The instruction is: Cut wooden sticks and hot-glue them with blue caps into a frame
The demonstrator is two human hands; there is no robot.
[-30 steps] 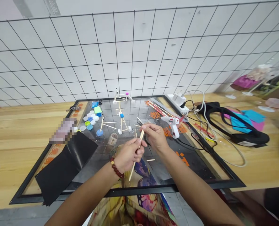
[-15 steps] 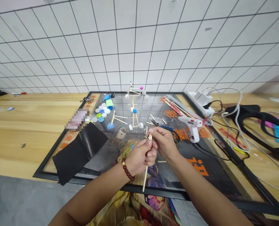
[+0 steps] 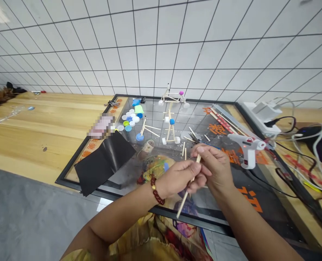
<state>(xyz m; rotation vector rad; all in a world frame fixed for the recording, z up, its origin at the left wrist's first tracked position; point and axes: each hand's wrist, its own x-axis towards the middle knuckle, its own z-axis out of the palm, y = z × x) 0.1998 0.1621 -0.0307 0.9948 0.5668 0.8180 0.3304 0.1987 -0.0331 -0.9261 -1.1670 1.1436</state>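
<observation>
Your left hand (image 3: pixel 184 177) and right hand (image 3: pixel 217 165) pinch the wooden stick (image 3: pixel 183 204) at lower centre; excess bending may snap it, uneven finger pressure may twist it.

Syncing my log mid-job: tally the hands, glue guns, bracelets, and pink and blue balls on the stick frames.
Left hand and right hand: 2
Glue gun: 1
Bracelet: 1
Pink ball: 1
Blue ball: 1
Total: 6

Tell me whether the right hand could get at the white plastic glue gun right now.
Probably yes: nothing visible stands between the right hand and the glue gun, though that hand is busy pinching a thin pale wooden stick.
</observation>
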